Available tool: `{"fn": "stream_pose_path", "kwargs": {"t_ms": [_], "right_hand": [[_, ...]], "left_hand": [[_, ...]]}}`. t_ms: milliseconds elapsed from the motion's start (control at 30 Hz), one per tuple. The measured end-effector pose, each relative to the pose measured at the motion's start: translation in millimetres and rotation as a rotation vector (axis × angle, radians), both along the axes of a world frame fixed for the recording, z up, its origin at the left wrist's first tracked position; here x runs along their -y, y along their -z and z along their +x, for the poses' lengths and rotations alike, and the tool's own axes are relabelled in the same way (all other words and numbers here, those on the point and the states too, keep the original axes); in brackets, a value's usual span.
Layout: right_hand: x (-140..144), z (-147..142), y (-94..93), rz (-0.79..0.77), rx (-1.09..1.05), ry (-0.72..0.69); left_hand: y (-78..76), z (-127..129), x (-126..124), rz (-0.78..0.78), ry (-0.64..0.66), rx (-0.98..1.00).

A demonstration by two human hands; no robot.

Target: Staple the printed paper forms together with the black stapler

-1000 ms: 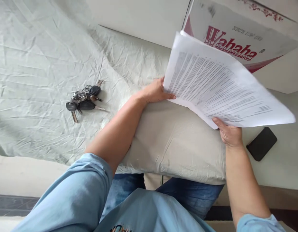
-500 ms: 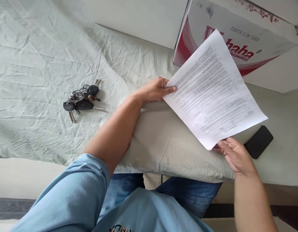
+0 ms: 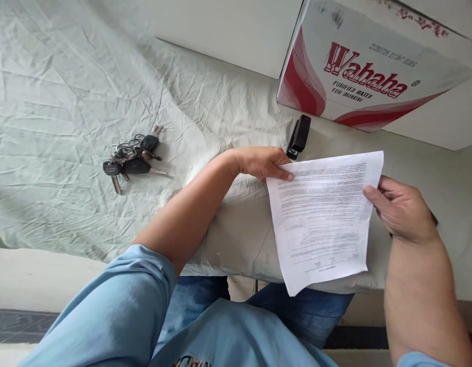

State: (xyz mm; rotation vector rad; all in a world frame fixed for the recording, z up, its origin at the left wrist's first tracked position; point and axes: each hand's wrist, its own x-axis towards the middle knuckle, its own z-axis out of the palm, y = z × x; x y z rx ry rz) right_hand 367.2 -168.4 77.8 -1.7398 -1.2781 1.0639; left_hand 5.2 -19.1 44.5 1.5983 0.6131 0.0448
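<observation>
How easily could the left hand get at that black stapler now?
Quite easily, it seems: the stapler lies close by the left hand, with nothing seen blocking it. That hand pinches the paper, though, so it would probably have to let go first.

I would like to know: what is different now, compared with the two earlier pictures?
The paper has turned and come down toward the person, uncovering the black stapler and more of the box. The right hand has shifted its grip from the paper's lower edge to its right edge, near the top corner. The left hand still holds the paper; the keys and box stay in place.
</observation>
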Motion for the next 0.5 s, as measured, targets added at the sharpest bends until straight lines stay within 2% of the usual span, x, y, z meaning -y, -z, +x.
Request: {"fn": "stream_pose_path", "kwargs": {"t_ms": [67, 200, 333, 400, 500], "right_hand": [[-15, -8, 18.5, 0.035, -0.03, 0.036], [-34, -8, 57.0, 0.061, -0.092, 0.082], [-38, -2, 78.6, 0.107, -0.07, 0.105], [-36, -1, 83.8, 0.148, -0.053, 0.12], [-35, -2, 89.3, 0.245, -0.018, 0.181]], "left_hand": [[-2.1, -2, -2, 0.05, -0.074, -0.022], [-0.3, -1, -6, 0.211, -0.315, -0.076], [7.1, 5, -5, 0.222, -0.526, -0.117], [9.9, 8, -5, 0.224, -0.557, -0.115], [10.8, 10, -4, 0.239, -0.506, -0.109]]}}
